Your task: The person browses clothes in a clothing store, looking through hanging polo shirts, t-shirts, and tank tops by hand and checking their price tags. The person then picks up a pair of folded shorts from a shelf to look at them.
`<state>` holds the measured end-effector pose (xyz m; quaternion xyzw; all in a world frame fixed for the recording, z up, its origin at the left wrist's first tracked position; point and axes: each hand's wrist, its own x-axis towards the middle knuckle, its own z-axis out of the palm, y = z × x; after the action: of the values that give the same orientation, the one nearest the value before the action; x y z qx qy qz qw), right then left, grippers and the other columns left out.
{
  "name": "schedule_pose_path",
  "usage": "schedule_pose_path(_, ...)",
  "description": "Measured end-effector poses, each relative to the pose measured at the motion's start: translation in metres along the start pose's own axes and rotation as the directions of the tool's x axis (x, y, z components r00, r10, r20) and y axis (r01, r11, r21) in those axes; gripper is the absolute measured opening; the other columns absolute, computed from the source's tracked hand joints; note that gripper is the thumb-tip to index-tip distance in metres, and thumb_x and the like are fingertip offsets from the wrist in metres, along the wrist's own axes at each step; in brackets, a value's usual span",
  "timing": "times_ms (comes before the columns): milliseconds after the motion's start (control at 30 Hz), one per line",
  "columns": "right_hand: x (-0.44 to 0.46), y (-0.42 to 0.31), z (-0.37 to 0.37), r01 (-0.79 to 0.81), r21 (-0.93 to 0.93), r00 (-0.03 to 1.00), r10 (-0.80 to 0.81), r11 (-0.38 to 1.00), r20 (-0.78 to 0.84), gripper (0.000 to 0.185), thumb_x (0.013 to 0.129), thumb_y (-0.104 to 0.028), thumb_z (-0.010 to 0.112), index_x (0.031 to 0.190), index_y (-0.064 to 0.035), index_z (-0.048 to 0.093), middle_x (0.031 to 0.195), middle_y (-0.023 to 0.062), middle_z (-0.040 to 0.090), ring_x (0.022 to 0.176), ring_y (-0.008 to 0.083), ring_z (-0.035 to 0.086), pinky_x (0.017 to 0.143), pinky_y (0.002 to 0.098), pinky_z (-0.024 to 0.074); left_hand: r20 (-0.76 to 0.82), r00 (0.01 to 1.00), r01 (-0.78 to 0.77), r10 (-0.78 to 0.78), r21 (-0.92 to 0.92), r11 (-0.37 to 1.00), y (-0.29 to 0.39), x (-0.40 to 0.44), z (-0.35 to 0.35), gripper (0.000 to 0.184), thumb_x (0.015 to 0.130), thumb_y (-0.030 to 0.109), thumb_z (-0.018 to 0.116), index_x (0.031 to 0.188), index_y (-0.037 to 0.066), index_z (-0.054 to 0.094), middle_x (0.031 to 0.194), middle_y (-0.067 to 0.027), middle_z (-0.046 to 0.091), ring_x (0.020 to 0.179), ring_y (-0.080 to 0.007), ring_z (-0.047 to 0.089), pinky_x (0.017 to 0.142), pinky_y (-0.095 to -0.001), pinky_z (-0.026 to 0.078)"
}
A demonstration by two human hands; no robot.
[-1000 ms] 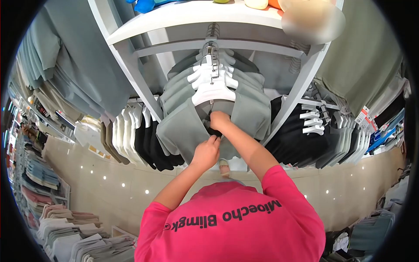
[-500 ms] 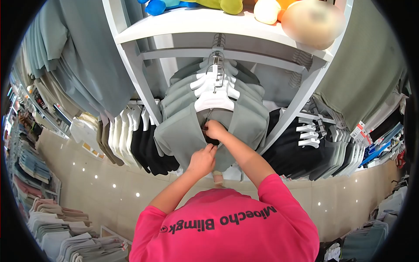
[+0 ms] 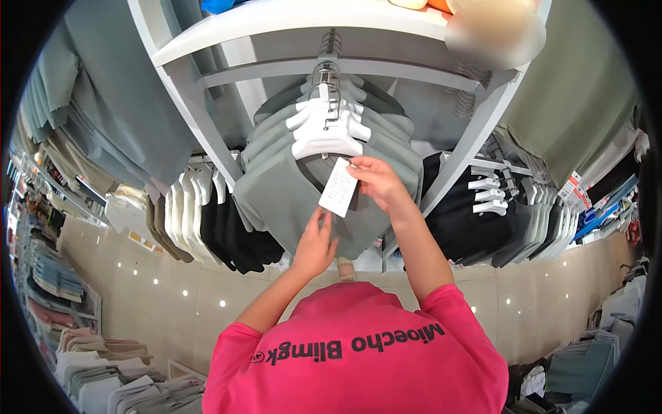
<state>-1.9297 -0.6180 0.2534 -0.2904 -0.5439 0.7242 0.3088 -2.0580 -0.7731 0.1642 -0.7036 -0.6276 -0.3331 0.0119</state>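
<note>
Head view, as it reaches me here: the right hand (image 3: pixel 374 182) grips a white tag (image 3: pixel 338 188) by its upper edge, thumb and fingers pinched together. The left hand (image 3: pixel 316 247) is loosely open, its extended fingertips at the tag's lower corner; I can't tell whether they press on it. The tag lies over the neckline of a grey-green top (image 3: pixel 272 190), just below my landmark, the front white hanger (image 3: pixel 327 147).

As I judge it, the tag is already out and turned printed side up, though the print is too small for me to read. The top is on the hanger, not taken down; I can't tell what else is left.

I see no worktop: a metal display arm (image 3: pixel 327 63) carries the hanger, with more grey-green tops behind it. Above the hanger runs a white shelf (image 3: pixel 303 26). Black tops (image 3: pixel 458 231) hang to its right, cream garments (image 3: pixel 181 221) to its left, and beneath everything my feed shows a glossy tiled floor (image 3: pixel 207 279) reflecting spots of light.
</note>
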Motion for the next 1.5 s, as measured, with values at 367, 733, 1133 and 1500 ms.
schedule_pose_path(367, -0.051, 0.041, 0.017, -0.141, -0.158, 0.967, 0.169, 0.977, 0.189, 0.027, 0.085, -0.009, 0.058, 0.11, 0.0021, 0.057, 0.088, 0.004, 0.064, 0.078, 0.0101, 0.059, 0.065, 0.0225, 0.0473, 0.714, 0.7, 0.606, 0.003, -0.592, -0.532, 0.029, -0.006, -0.027, 0.073, 0.092, 0.057, 0.015, 0.128, -0.001, 0.04, 0.113, -0.021, 0.054, 0.101, -0.0317, 0.056, 0.09, -0.0399, 0.044)
schedule_pose_path(733, -0.099, 0.034, 0.029, 0.342, -0.484, 0.936, -0.244, 0.806, 0.255, 0.091, 0.064, -0.016, 0.075, 0.139, -0.0084, 0.024, 0.136, 0.0152, 0.032, 0.12, 0.0257, 0.042, 0.097, 0.0395, 0.0375, 0.71, 0.69, 0.52, -0.142, -0.622, -0.586, 0.037, -0.014, -0.038, 0.069, 0.094, 0.054, 0.014, 0.118, 0.0, 0.049, 0.094, -0.0108, 0.059, 0.083, -0.0205, 0.057, 0.074, -0.0335, 0.046)
schedule_pose_path(1133, -0.104, 0.023, 0.032, 0.452, -0.652, 0.891, -0.269, 0.609, 0.367, 0.092, 0.059, -0.017, 0.075, 0.137, -0.0087, 0.028, 0.138, 0.0161, 0.03, 0.122, 0.034, 0.039, 0.095, 0.0383, 0.0393, 0.629, 0.765, 0.489, -0.138, -0.707, -0.511, 0.04, -0.009, -0.036, 0.068, 0.095, 0.051, 0.012, 0.118, -0.001, 0.049, 0.094, -0.0101, 0.059, 0.087, -0.021, 0.058, 0.077, -0.0341, 0.045)
schedule_pose_path(1500, -0.097, 0.022, 0.028, 0.507, -0.671, 0.862, -0.317, 0.54, 0.396, 0.084, 0.061, -0.015, 0.073, 0.135, -0.009, 0.033, 0.137, 0.0109, 0.032, 0.099, 0.0243, 0.058, 0.081, 0.0353, 0.0482, 0.567, 0.822, 0.466, -0.056, -0.725, -0.508, 0.034, -0.002, -0.034, 0.066, 0.095, 0.05, 0.015, 0.122, -0.001, 0.046, 0.1, -0.0119, 0.058, 0.093, -0.0246, 0.057, 0.082, -0.0385, 0.045)
